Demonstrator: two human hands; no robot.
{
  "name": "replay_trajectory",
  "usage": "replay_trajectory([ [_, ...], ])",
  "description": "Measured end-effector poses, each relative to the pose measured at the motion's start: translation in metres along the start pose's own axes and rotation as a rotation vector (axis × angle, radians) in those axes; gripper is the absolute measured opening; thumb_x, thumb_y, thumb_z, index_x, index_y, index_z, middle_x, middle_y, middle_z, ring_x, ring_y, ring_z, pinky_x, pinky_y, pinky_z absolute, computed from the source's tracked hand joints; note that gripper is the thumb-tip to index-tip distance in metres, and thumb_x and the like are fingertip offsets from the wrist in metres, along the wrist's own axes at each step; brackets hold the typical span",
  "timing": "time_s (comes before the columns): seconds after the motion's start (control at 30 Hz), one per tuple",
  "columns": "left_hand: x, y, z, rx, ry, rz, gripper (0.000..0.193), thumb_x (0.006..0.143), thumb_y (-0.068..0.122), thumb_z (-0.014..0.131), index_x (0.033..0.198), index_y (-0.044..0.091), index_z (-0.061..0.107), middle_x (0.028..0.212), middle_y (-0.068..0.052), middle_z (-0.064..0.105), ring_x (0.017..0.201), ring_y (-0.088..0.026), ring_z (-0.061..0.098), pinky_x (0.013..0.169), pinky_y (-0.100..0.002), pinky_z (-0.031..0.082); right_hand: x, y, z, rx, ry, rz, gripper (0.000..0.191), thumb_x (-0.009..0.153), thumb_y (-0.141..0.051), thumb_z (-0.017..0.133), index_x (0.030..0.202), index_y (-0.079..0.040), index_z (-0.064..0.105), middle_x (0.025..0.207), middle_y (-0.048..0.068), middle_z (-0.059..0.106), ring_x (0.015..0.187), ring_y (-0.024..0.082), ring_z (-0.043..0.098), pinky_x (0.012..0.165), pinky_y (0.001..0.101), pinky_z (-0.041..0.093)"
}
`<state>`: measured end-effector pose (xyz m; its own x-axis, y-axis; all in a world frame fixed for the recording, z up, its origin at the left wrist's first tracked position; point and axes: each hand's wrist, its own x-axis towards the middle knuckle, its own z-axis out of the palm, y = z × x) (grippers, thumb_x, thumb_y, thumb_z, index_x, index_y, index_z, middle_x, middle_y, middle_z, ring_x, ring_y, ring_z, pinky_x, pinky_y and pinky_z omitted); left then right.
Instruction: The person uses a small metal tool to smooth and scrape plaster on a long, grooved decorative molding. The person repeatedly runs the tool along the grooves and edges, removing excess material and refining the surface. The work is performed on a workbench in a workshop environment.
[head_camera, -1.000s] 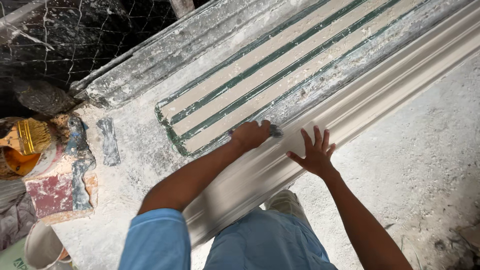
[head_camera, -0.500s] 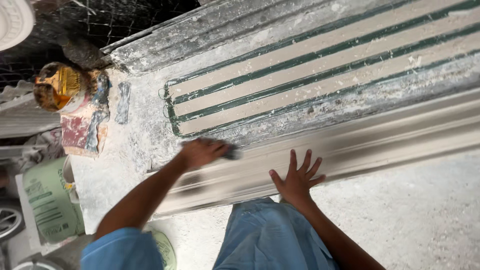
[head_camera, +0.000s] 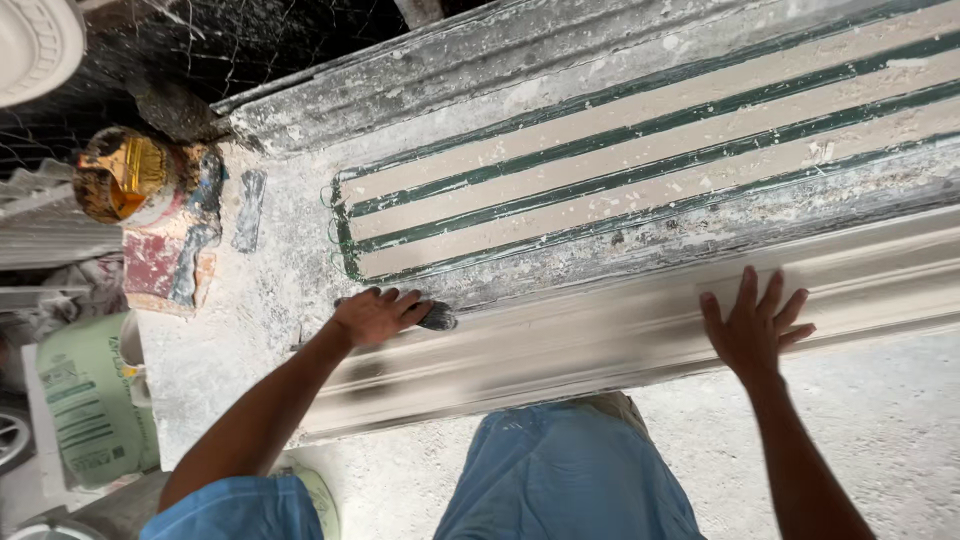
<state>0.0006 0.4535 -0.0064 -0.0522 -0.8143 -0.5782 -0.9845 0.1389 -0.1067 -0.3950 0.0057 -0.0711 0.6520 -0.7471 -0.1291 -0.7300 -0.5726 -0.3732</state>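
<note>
Two hands on a dusty plaster moulding (head_camera: 600, 345): left hand (head_camera: 375, 315) grips a tool (head_camera: 437, 318), right hand (head_camera: 752, 325) fingers spread.

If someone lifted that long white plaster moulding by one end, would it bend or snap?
The long white plaster moulding looks stiff, with crisp ridges, so it probably would not flop. It is long and thin, so lifted by one end it might crack. Dust covers it, so it could feel slippery; the right hand presses flat on it, while the left hand holds a small dark tool.
</note>
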Motion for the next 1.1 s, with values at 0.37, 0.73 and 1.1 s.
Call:
replay_trajectory([
  [0.37, 0.153, 0.032, -0.060, -0.197, 0.202, 0.157, 0.044, 0.106, 0.018, 0.049, 0.149, 0.011, 0.043, 0.146, -0.011, 0.050, 0.108, -0.033, 0.069, 0.078, -0.046, 0.063, -0.010, -0.031, -0.004, -0.043, 0.164, 0.048, 0.066, 0.101, -0.042, 0.048, 0.159, -0.011, 0.042, 0.168, 0.030, 0.024, 0.152, 0.063, 0.003, 0.105, 0.0898, 0.000],
  [0.73, 0.144, 0.031, -0.068, -0.155, 0.244, 0.175, 0.050, 0.099, 0.022, 0.052, 0.146, 0.015, 0.039, 0.132, -0.010, 0.056, 0.090, -0.033, 0.071, 0.062, -0.047, 0.064, -0.006, -0.032, 0.006, -0.092, 0.252, 0.097, 0.061, 0.098, -0.034, 0.045, 0.157, -0.014, 0.047, 0.168, 0.024, 0.031, 0.156, 0.056, 0.010, 0.111, 0.0862, 0.001],
  [1.1, 0.131, 0.029, -0.077, -0.235, 0.227, 0.184, 0.050, 0.100, 0.018, 0.048, 0.147, 0.007, 0.041, 0.136, -0.016, 0.051, 0.094, -0.034, 0.069, 0.067, -0.047, 0.065, -0.006, -0.022, 0.010, -0.089, 0.250, 0.094, 0.060, 0.099, -0.031, 0.046, 0.156, -0.014, 0.046, 0.168, 0.024, 0.031, 0.156, 0.056, 0.011, 0.112, 0.0857, 0.001],
])
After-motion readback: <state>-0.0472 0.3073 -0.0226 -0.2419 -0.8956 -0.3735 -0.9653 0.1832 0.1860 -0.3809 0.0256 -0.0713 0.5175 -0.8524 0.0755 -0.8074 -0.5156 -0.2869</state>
